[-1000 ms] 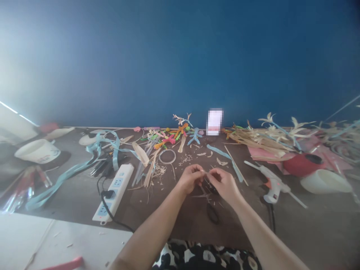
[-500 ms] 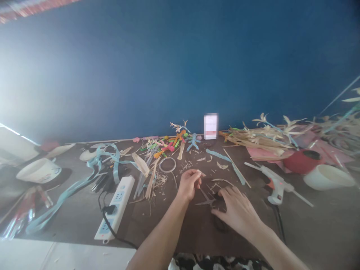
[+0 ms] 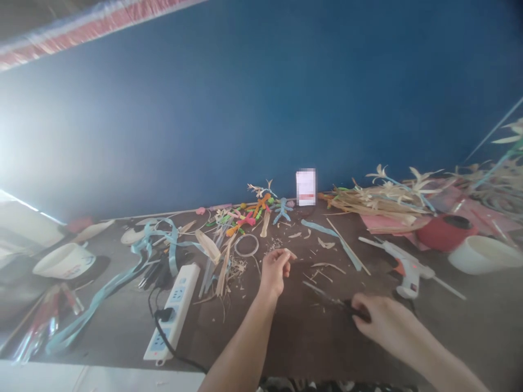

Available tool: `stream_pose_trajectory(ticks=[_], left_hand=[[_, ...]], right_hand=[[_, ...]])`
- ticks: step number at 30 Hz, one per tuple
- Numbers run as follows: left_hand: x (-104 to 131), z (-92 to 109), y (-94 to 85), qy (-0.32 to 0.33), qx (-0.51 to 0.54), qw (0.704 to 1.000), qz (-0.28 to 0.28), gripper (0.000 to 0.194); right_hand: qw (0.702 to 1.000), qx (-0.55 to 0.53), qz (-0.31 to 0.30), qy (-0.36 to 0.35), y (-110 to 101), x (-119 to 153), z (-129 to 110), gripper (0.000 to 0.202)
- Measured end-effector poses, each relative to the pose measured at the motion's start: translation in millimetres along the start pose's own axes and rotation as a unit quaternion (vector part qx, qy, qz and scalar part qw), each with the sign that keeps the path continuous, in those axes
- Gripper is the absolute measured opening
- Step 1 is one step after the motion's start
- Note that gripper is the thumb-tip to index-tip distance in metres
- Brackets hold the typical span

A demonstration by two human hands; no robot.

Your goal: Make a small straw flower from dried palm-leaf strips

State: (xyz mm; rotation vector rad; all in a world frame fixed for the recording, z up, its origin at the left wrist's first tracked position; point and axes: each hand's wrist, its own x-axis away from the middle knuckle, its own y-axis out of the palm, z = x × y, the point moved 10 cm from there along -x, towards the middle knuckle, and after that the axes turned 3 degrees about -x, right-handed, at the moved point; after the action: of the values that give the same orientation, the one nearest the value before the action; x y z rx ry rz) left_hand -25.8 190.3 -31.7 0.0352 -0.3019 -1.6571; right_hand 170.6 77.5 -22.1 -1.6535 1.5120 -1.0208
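My left hand [image 3: 274,269] is raised over the middle of the table, its thumb and forefinger pinched together. A tiny pale tip shows at the pinch, too small to make out. To the right, my right hand [image 3: 378,314] has its fingers round the dark handles of a pair of scissors [image 3: 327,294]. Their blades point left toward my left hand and look nearly together, though blurred. Thin pale husk strips [image 3: 328,265] and small scraps lie on the table just beyond the scissors.
A white glue gun [image 3: 405,267] lies at right, near a white cup [image 3: 482,256] and a red roll [image 3: 445,234]. Left are a power strip [image 3: 174,313], blue ribbon [image 3: 98,299] and a white bowl [image 3: 63,261]. Colourful pipe-cleaner figures [image 3: 261,206] and a ring [image 3: 246,245] lie behind.
My right hand has closed round the scissors' handles and drawn them right; the spread blades have come together. My left hand keeps its pinch. The camera view has tilted slightly.
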Motion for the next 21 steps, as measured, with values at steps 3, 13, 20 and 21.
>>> stream_pose_trajectory(ticks=[3,13,20,21], left_hand=[[0.0,-3.2,3.8,-0.006,-0.013,1.0,-0.018,0.023],[-0.8,-17.9,10.4,-0.025,-0.024,0.998,-0.044,0.016],[-1.3,-22.5,13.1,-0.042,-0.045,0.996,-0.059,0.013],[-1.0,-22.7,13.7,-0.042,-0.046,0.996,-0.062,0.012]], right_hand=[[0.99,-0.134,0.014,0.037,-5.7,-4.0,21.8,0.009],[0.985,-0.137,0.105,-0.015,-4.1,-21.5,-27.6,0.019],[0.987,-0.11,0.118,-0.01,-1.9,-17.4,-23.4,0.017],[0.987,-0.111,0.118,-0.009,-1.4,-17.1,-22.7,0.016]])
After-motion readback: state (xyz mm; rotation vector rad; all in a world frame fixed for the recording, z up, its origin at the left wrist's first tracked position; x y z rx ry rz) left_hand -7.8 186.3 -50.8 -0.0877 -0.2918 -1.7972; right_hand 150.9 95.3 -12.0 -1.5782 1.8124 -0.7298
